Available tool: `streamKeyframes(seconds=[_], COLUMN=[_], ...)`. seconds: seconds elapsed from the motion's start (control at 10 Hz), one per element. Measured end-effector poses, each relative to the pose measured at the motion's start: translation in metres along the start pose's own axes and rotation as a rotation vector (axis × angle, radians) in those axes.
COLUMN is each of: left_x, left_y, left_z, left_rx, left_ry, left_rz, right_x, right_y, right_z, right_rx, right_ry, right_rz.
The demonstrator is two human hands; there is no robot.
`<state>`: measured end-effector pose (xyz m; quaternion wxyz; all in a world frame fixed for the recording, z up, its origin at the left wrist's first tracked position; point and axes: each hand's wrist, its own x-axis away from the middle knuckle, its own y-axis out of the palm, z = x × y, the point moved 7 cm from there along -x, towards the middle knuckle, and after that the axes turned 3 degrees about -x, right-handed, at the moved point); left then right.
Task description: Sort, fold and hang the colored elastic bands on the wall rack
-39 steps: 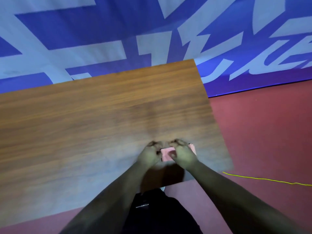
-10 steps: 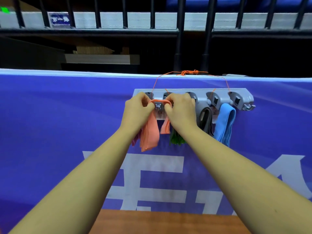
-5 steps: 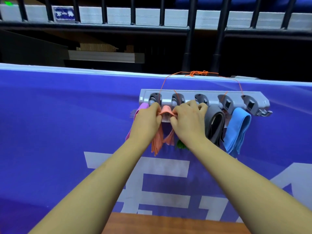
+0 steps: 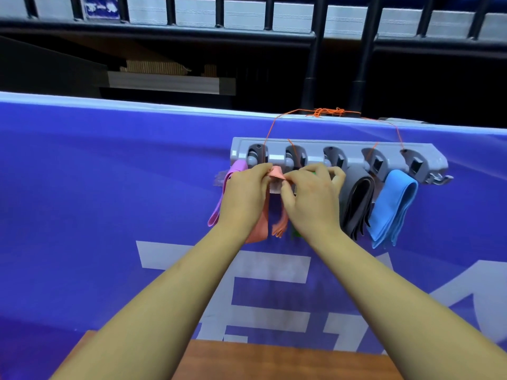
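A grey wall rack (image 4: 354, 150) hangs by orange string on a blue banner. From it hang a purple band (image 4: 222, 198) at the left, a dark grey band (image 4: 358, 204) and a blue band (image 4: 392, 207) at the right. A green band (image 4: 296, 233) is mostly hidden behind my right hand. My left hand (image 4: 245, 198) and my right hand (image 4: 310, 201) both pinch the folded top of an orange band (image 4: 277, 174) just under the rack's second slot. The orange band's ends dangle between my wrists.
The blue banner (image 4: 109, 187) with white lettering covers a barrier behind the rack. A black railing (image 4: 312, 37) runs above it. A wooden table edge (image 4: 274, 360) shows at the bottom.
3.9 s ago my hands folded the orange band on the table. Since then they lifted it to the rack, and in the last second they lowered slightly and gathered its top into a tighter pinch.
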<state>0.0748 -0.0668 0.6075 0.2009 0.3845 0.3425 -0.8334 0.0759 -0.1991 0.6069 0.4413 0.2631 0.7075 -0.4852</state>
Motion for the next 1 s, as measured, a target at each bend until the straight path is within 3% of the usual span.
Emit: streamKeyframes(seconds=[0.4,0.5,0.7,1.0], left_x=[-0.001,0.0,0.003,0.004], left_y=[0.0,0.01,0.006,0.008], left_z=[0.007,0.003,-0.004,-0.004], left_rx=[0.017,0.024,0.119,0.119], left_ry=[0.105,0.193,0.15,0.02], left_rz=[-0.052,-0.138,-0.079,-0.203], right_x=[0.007,0.004,-0.002,-0.002], right_y=[0.002,-0.001,-0.002,0.002], right_z=[0.001,-0.002,-0.006,-0.001], right_rx=[-0.015,-0.06,-0.065,-0.04], right_ry=[0.055,0.036,-0.01,0.05], right_rz=[-0.037,-0.011,-0.017,-0.148])
